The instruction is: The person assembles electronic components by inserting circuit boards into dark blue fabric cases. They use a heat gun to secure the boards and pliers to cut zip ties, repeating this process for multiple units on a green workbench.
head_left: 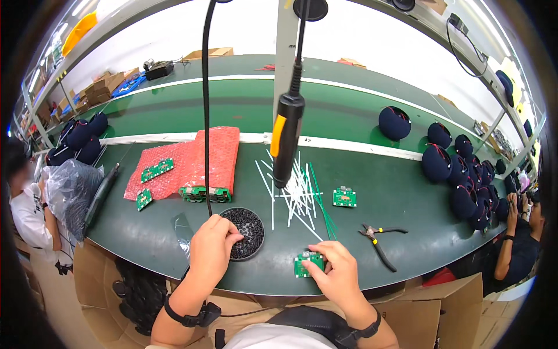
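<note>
Left hand (210,247) curled at dish (263,235) — right hand (339,272) pinching board (301,266)

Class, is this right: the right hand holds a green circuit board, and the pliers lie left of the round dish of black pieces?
Not quite: the pliers lie to the right of the round dish, as the head view shows. The right hand does hold a green circuit board.

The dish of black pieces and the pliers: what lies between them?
In the head view, the right hand holding a green circuit board, plus lower ends of white sticks and green sticks.
</note>
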`<state>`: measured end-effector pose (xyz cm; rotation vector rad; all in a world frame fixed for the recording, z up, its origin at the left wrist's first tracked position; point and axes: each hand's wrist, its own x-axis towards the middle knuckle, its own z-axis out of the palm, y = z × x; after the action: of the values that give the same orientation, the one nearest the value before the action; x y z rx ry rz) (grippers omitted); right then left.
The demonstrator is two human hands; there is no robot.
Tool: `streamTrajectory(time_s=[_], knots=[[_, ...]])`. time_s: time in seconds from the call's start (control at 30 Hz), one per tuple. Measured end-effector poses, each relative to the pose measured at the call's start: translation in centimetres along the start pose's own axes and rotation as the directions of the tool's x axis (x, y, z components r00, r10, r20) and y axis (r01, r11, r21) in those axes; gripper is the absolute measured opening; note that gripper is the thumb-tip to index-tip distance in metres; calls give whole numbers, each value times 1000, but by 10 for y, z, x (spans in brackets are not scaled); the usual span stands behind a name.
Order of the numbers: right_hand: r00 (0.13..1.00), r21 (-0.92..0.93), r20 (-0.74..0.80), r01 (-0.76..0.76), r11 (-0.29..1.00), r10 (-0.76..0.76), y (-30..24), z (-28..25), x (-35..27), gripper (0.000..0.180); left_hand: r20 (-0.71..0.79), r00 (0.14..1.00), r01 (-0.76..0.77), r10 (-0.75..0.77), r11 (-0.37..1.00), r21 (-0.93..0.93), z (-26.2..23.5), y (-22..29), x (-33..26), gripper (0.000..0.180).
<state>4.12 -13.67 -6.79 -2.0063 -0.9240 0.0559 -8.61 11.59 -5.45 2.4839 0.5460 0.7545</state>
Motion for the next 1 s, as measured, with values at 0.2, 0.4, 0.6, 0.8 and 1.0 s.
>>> streamTrajectory(time_s=[0.2,0.4,0.6,0.8,1.0], knots=[[987,16,38,155,988,-156,7,-11,-15,43,-57,982,158,-179,952,-261,-5,-1,-2,9],[987,-88,33,160,983,-158,6,-6,-22,40,-125,990,33,-66,968,-250,0,-8,-11,12],[980,-158,16,198,967,-198,9,1,-22,42,-91,992,64,-83,979,-196,2,-12,-13,20],[973,-153,46,232,961,-228,-2,-3,-20,54,-135,989,30,-55,983,-179,5,-11,-13,21],[969,-177,31,246,953,-244,0,1,-20,50,-126,989,49,-72,982,-183,3,-8,-14,20]])
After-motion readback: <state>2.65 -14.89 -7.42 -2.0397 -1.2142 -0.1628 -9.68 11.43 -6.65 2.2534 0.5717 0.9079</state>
